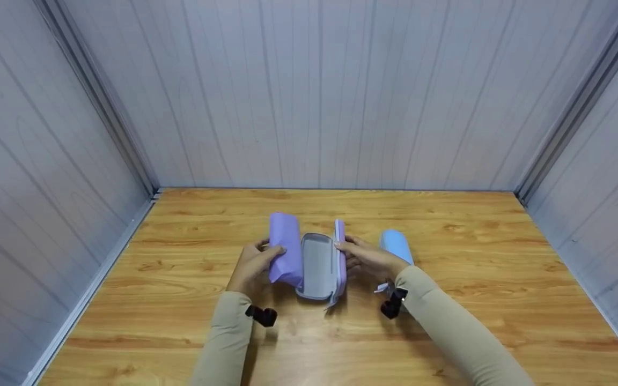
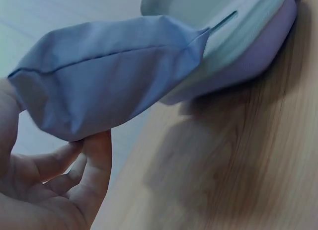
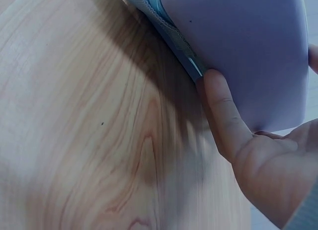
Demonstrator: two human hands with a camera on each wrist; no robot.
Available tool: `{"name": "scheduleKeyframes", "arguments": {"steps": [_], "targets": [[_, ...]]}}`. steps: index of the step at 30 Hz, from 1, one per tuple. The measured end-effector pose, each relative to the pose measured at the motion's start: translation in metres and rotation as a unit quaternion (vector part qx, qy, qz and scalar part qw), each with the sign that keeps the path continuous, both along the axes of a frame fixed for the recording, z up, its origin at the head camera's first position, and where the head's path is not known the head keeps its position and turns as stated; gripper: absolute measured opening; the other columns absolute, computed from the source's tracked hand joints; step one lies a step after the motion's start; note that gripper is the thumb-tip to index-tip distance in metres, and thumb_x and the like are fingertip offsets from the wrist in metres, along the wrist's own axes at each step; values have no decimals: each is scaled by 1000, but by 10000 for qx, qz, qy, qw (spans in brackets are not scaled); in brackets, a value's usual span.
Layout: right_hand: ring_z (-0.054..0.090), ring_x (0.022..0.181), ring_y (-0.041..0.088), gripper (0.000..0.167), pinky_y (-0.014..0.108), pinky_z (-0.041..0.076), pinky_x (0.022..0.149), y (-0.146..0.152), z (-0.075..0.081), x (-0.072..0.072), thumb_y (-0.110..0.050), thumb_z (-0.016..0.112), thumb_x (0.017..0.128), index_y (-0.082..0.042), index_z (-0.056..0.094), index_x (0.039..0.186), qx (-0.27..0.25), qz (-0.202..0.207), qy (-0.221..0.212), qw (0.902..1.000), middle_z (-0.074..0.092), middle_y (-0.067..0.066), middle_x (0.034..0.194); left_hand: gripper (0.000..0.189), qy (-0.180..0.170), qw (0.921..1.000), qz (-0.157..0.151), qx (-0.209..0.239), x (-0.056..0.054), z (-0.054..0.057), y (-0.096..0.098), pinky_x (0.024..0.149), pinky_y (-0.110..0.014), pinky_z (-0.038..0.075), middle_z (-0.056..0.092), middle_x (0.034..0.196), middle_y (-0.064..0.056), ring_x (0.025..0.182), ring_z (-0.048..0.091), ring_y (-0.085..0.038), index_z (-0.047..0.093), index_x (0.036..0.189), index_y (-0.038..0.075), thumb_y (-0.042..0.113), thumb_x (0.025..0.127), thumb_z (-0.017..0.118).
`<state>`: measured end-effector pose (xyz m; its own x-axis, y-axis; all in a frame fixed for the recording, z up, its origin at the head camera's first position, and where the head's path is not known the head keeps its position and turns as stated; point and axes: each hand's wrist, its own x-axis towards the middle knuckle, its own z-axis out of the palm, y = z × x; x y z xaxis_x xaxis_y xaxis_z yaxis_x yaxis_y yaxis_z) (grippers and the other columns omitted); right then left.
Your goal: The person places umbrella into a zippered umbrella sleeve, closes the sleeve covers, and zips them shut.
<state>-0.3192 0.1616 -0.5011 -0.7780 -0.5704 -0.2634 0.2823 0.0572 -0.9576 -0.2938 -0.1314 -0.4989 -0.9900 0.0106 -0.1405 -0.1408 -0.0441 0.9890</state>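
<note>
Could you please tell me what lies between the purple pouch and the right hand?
The open case lies between the purple pouch and the right hand, which grips the case's raised lilac side; the head view shows this.

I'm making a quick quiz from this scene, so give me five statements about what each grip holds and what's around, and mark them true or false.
1. The left grip holds a purple bundle. True.
2. The right grip holds one side of a case. True.
3. The case is zipped shut. False: it stands open, showing its grey inside.
4. A blue object lies to the right of the case. True.
5. Both forearms are bare. False: they are covered by beige sleeves.
</note>
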Motion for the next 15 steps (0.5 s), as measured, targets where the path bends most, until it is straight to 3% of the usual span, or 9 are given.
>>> {"name": "scheduleKeyframes", "arguments": {"steps": [4,8,15], "targets": [[65,98,27,80,45,52,90,-1,0,0,-35,54,103,-7,4,159,-71,-18,-86,9999,58,30,125,63,149,9992,-317,-206,1,1,9,87,-42,56,63,119,-27,105,66,-37,49,139,-12,13,86,72],[65,100,28,78,45,52,91,-1,0,1,-33,51,104,-4,3,158,-132,53,-41,9999,61,27,122,65,9,9986,-480,-227,2,1,18,87,-43,56,64,120,-26,107,65,-37,48,140,-12,10,85,74],[66,100,28,80,48,52,92,-1,-1,0,-34,52,104,-4,2,158,-177,92,-55,9998,65,22,116,65,128,9926,-809,-894,2,0,30,83,-42,58,65,116,-28,101,68,-38,48,137,-15,9,84,76]]}}
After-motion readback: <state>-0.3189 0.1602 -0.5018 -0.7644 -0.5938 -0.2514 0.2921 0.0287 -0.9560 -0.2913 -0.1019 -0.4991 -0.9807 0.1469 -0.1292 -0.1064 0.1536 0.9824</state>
